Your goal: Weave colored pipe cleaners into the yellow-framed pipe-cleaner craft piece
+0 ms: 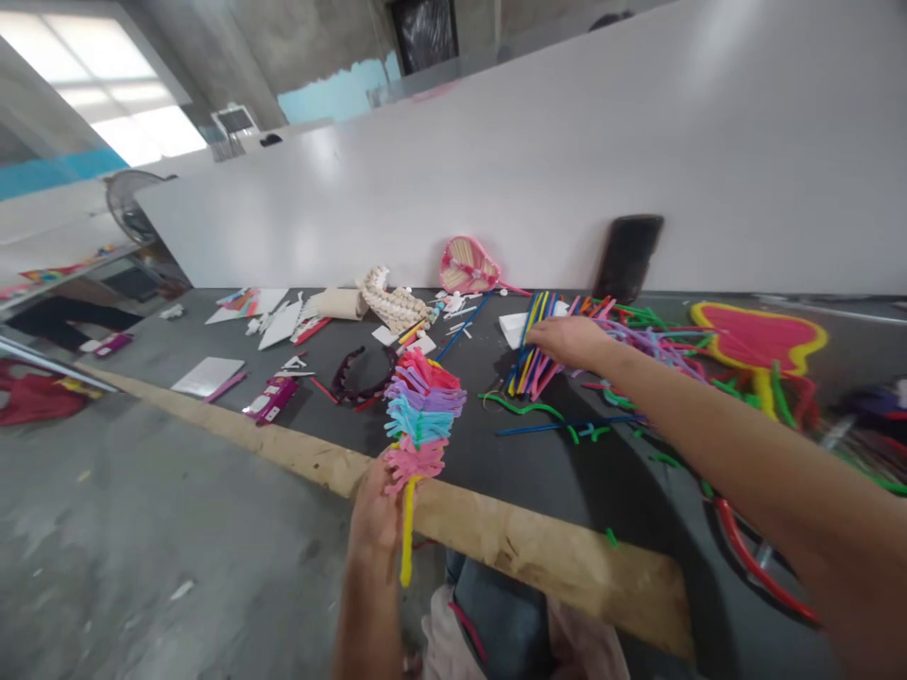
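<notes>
My left hand (374,515) is closed around the yellow stem of a pipe-cleaner craft (421,411), a stack of red, purple, blue, green and pink looped tiers held upright over the table's front edge. My right hand (567,340) reaches out across the dark table (539,472) and rests, fingers curled down, on a bundle of coloured pipe cleaners (531,354). Whether it grips any of them is hidden.
A wooden strip (496,538) edges the table front. Loose green and blue pipe cleaners (545,416) lie scattered. A pink and yellow heart shape (758,340), a pink fan (468,266), a dark phone (627,255) against the white wall, paper scraps (276,321) and a dark headband (361,376) sit around.
</notes>
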### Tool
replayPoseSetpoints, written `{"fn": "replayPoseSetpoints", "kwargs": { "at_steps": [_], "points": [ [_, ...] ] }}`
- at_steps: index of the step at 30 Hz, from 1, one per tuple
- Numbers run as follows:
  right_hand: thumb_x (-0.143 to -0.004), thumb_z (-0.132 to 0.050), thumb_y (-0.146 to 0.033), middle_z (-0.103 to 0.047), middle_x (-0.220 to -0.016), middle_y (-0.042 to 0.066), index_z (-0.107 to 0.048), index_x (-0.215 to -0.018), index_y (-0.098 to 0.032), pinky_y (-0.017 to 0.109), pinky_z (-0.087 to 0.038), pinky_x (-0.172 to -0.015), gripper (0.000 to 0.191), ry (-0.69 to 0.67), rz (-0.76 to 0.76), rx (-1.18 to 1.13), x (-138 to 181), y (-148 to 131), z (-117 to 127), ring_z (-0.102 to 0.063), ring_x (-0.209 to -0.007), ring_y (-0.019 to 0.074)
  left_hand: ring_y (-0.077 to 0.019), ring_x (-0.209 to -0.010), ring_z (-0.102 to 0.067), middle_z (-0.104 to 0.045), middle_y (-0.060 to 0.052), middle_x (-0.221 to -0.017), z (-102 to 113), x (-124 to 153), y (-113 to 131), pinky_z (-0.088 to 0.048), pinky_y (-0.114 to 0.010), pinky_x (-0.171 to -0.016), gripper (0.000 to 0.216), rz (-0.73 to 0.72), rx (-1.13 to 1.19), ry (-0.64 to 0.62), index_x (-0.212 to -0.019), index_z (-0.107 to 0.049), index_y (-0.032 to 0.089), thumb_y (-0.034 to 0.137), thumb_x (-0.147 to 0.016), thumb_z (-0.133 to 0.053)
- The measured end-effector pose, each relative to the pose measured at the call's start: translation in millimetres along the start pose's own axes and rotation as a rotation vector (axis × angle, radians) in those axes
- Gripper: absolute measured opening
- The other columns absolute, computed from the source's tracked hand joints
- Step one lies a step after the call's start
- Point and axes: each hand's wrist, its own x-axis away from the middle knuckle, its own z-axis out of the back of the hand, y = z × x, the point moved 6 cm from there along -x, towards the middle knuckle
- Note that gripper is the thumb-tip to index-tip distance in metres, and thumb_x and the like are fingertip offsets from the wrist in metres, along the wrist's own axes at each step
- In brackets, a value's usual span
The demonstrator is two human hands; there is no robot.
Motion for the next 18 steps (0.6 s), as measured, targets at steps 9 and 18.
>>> {"fn": "replayPoseSetpoints", "kwargs": {
  "at_steps": [9, 18],
  "points": [
    [-0.100, -0.031, -0.017, -0.070, -0.103, 0.012, -0.056, -0.113, -0.013, 0.024, -0.046, -0.071, 0.028, 0.710, -0.425, -0.245, 67, 41, 105, -0.063, -0.083, 0.0124, -0.0142, -0.064, -0.056, -0.060, -0.001, -0.073, -68, 44, 11, -0.043, -0.026, -0.061, 0.013, -0.485, -1.025, -0.254, -0.072, -0.067, 0.019, 0.027, -0.080, -0.061],
    [-0.092, -0.052, -0.033, -0.057, -0.115, 0.002, -0.055, -0.107, -0.029, 0.033, -0.042, -0.061, 0.015, 1.356, -0.365, -0.457, 219, -1, 193, -0.065, -0.075, 0.0094, -0.0252, -0.087, -0.063, -0.066, -0.009, -0.088, -113, 89, -34, -0.050, -0.036, -0.076, 0.017, -0.768, -1.568, -0.383, -0.084, -0.069, 0.017, 0.032, -0.087, -0.060]
  ]
}}
